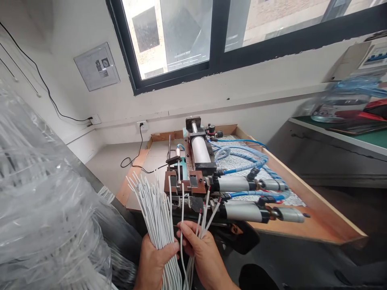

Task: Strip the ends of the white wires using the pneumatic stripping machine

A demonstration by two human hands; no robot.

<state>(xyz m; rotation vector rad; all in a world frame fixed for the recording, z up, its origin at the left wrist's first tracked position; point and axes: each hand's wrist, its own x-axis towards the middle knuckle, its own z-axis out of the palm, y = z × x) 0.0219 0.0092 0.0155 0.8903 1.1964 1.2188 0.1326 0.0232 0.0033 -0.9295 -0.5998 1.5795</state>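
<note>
A thick bundle of white cables (156, 217) fans upward out of my left hand (155, 257), whose fingers are wrapped around it. My right hand (201, 249) pinches a single white cable (182, 209) between thumb and forefinger; its upper end reaches the brown jaw block of the pneumatic machine (196, 183). Several more white cables (204, 217) stick up from the same hand, some with reddish tips. Both hands are close together, just in front of the machine. The right hand's other fingers are partly hidden.
Silver air cylinders (242, 211) and blue hoses (250, 159) lie to the right inside a wooden-edged tray (302, 189). Clear plastic wrapping (48, 193) bulges at the left. A green-topped shelf (363, 137) holds bags at the right. A window (181, 36) is above.
</note>
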